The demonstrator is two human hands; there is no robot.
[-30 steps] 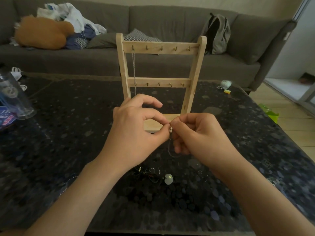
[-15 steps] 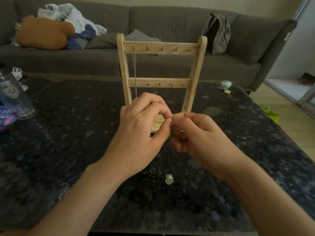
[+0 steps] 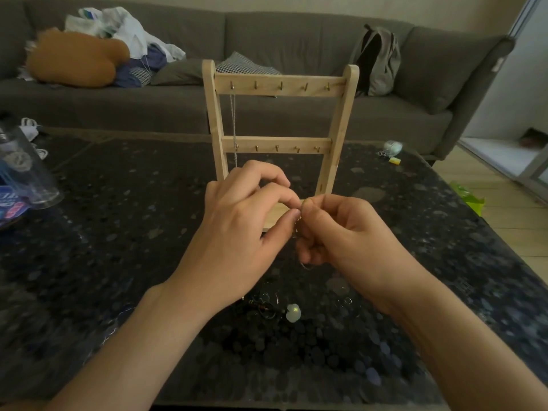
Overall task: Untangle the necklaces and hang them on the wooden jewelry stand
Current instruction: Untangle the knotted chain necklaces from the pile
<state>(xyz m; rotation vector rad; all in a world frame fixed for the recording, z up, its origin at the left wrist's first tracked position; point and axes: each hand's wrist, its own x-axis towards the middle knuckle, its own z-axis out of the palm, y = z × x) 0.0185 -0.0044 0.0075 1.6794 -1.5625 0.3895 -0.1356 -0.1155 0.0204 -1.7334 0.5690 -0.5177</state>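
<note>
As my left hand (image 3: pixel 237 229) and right hand (image 3: pixel 344 232) pinch a necklace (image 3: pixel 303 264), the stand (image 3: pixel 278 89) sits just behind. Counter (image 3: pixel 127 226) spreads either side.

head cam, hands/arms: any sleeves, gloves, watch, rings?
Nothing worn shows. The left hand and right hand are bare: no gloves, and no rings on the fingers in view. The left forearm and right forearm are bare down to the frame edge, with no sleeve, watch or bracelet at either wrist. No markings visible.
</note>
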